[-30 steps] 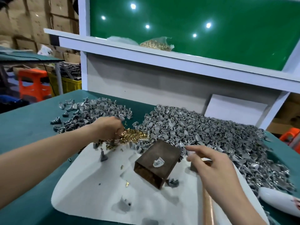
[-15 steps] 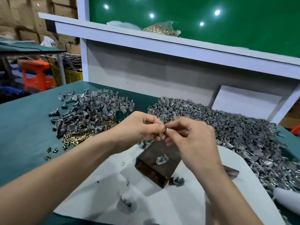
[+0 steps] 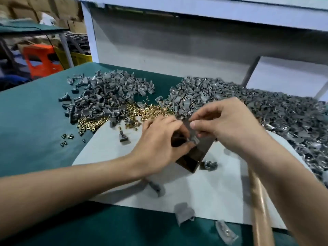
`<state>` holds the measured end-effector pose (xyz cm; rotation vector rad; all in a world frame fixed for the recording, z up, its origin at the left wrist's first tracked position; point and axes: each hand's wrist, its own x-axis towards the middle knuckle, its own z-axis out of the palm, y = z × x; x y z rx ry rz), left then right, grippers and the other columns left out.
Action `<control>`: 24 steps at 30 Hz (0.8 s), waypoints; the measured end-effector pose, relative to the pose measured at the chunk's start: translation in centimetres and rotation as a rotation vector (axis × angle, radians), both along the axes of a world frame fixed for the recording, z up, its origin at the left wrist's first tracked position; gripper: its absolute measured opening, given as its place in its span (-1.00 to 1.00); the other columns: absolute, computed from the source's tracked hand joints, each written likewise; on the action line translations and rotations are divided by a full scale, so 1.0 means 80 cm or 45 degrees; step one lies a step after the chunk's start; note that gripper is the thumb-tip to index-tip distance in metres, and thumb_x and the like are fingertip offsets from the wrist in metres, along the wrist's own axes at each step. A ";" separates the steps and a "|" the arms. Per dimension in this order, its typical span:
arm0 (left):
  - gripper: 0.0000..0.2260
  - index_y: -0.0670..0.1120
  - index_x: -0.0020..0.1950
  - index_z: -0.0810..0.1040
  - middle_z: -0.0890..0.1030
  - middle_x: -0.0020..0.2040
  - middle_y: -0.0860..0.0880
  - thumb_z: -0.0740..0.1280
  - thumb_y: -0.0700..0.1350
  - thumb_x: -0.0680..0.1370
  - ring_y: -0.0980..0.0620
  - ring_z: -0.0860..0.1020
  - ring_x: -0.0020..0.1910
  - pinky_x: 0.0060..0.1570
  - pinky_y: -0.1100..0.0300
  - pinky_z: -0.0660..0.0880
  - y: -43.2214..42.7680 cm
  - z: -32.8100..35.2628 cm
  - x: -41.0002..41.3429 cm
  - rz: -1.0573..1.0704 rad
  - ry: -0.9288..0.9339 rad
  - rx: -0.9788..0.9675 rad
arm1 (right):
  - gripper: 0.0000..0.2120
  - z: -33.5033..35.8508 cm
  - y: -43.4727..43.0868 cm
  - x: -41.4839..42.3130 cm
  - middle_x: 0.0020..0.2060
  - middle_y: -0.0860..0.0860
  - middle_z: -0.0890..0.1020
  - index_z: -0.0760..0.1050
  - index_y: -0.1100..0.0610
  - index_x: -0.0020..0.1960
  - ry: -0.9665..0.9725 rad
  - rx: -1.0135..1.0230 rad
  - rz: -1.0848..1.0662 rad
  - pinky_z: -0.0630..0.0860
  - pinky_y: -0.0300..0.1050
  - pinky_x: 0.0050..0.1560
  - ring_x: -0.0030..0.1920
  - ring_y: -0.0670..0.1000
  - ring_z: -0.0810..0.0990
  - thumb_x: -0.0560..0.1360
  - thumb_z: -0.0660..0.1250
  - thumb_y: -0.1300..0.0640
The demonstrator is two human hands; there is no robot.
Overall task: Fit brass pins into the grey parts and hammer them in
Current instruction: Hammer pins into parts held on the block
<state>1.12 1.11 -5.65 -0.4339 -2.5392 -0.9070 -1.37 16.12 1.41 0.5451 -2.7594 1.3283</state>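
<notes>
Grip L: left hand (image 3: 159,139) was curled, thumb + fingers pinching a grey part (image 3: 193,138) right over the dark block (image 3: 195,157).
Grip R: right hand (image 3: 229,125) was curled too, fingertips pinching the top of the same part. Whether a pin sat in there was too small/blurred to tell.
Change vs 0.5 s ago: both hands had dropped from mid-air onto the block and hid most of its top. The part seen lying on it then was covered. Cam had tilted down, so the green board w/ lights was out of view.
Change vs 1 s ago: L hand had left the pin heap; R hand had come in from the hammer side.
Brass pins (image 3: 147,110): loose heap behind L hand, at the far edge of the white sheet, between the two grey heaps.
Grey heaps: smaller left heap (image 3: 110,96) and much bigger right heap (image 3: 266,107), both on the bench.
Hammer handle (image 3: 260,210): wooden, lay under R forearm.
Surface: bench (image 3: 35,121) had a teal cover; white sheet (image 3: 204,190) lay under the block, w/ a few stray grey parts on it & at its near edge.
Room: white shelf frame (image 3: 230,9) stood behind the bench; orange stool (image 3: 40,57), yellow crate (image 3: 79,57) & cartons (image 3: 53,8) were off to the left.
</notes>
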 end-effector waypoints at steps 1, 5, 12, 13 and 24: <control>-0.88 0.11 -0.14 0.50 0.52 -0.07 0.17 0.37 0.11 0.46 0.11 0.41 0.01 0.15 0.01 0.28 0.001 -0.004 -0.001 -0.024 -0.027 0.068 | -0.91 -0.001 0.001 0.001 -0.38 0.04 0.68 0.67 0.11 -0.24 0.008 0.087 0.023 0.59 -0.29 -0.27 -0.37 -0.03 0.65 0.36 0.49 0.29; -0.96 -0.03 -0.08 0.64 0.59 -0.02 0.07 0.44 -0.12 0.49 0.01 0.47 0.10 0.19 0.03 0.34 0.006 -0.014 -0.001 -0.056 -0.082 0.346 | -0.92 -0.002 0.015 0.011 -0.42 0.04 0.68 0.67 0.12 -0.24 -0.020 0.207 0.062 0.50 -0.43 -0.41 -0.42 -0.09 0.65 0.35 0.50 0.28; -0.93 -0.07 -0.06 0.66 0.57 0.04 0.00 0.44 -0.20 0.48 0.15 0.50 0.11 0.09 0.50 0.31 0.003 -0.019 -0.006 -0.106 -0.210 0.562 | -0.87 -0.014 0.009 0.011 -0.51 -0.02 0.63 0.62 0.07 -0.34 0.058 0.216 0.088 0.55 -0.30 -0.46 -0.54 -0.10 0.60 0.30 0.52 0.25; -0.93 -0.10 -0.06 0.67 0.57 0.04 -0.01 0.44 -0.21 0.48 0.16 0.51 0.09 0.08 0.51 0.31 0.004 -0.019 -0.006 -0.108 -0.203 0.590 | -0.86 -0.014 0.009 0.009 -0.51 -0.05 0.63 0.63 0.05 -0.34 0.078 0.250 0.097 0.53 -0.35 -0.48 -0.54 -0.12 0.60 0.29 0.53 0.24; -0.96 -0.04 -0.11 0.67 0.54 0.02 0.08 0.46 -0.16 0.47 0.07 0.47 0.18 0.23 0.26 0.35 0.003 -0.018 -0.004 -0.087 -0.272 0.668 | -0.75 -0.020 0.020 -0.004 -0.46 -0.03 0.65 0.62 -0.13 -0.21 0.089 0.330 0.129 0.63 0.09 -0.29 -0.45 0.06 0.66 0.33 0.49 0.24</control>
